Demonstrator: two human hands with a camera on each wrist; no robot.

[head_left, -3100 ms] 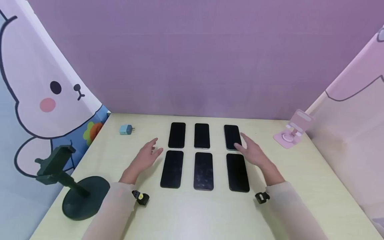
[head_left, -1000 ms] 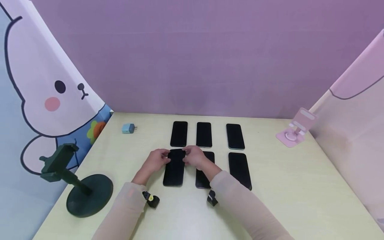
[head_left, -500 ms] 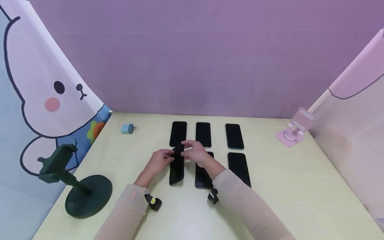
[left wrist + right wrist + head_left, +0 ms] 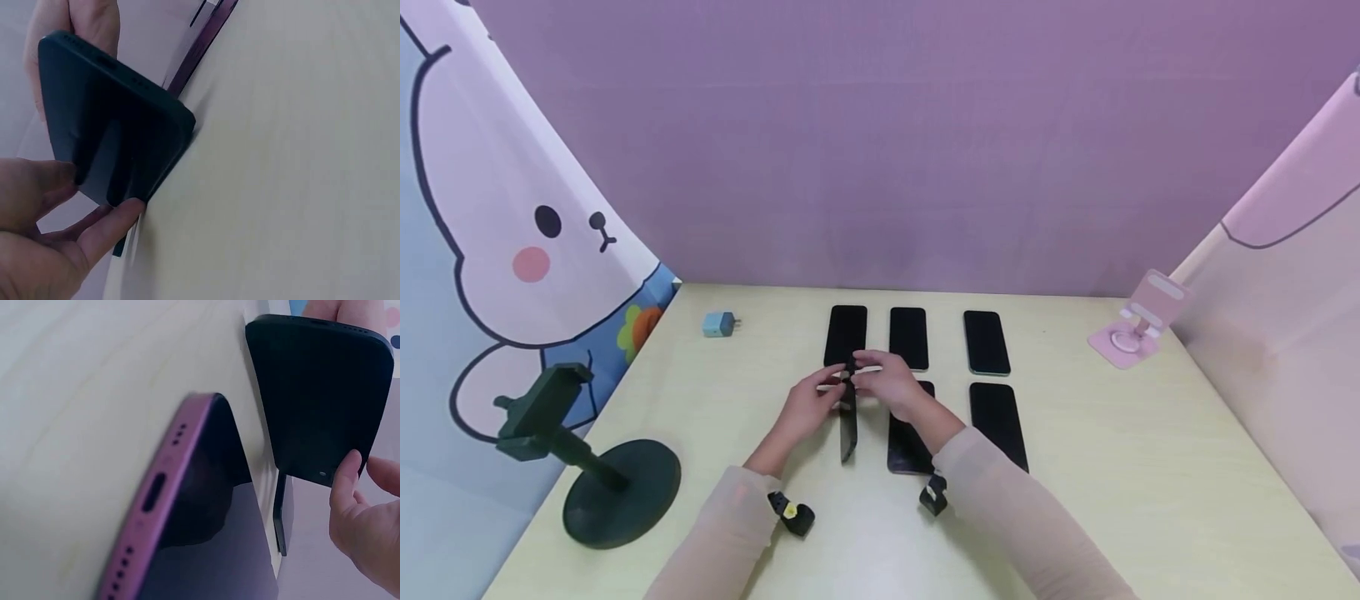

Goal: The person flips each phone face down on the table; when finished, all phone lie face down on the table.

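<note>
Above the table, a black smartphone (image 4: 848, 425) stands on its long edge between my two hands, so the head view catches it almost edge-on. My left hand (image 4: 805, 408) holds its far end from the left with thumb and fingers. On the other side my right hand (image 4: 891, 387) pinches the far top corner. The phone's dark face (image 4: 112, 125) fills much of the left wrist view, its port end nearest the camera. Partly under the right forearm lies another phone (image 4: 910, 446), whose pinkish edge (image 4: 156, 494) shows in the right wrist view.
Three phones lie in the back row: left (image 4: 846, 333), middle (image 4: 909, 337) and right (image 4: 987, 342). A further phone (image 4: 997, 425) lies front right. A dark green phone stand (image 4: 617, 492), a blue charger plug (image 4: 718, 324) and a pink stand (image 4: 1138, 325) are around them.
Three seconds ago the hands were apart and the front-left phone lay flat. Both hands then took hold of it; it has turned from flat onto its edge, and the left hand has shifted right.
</note>
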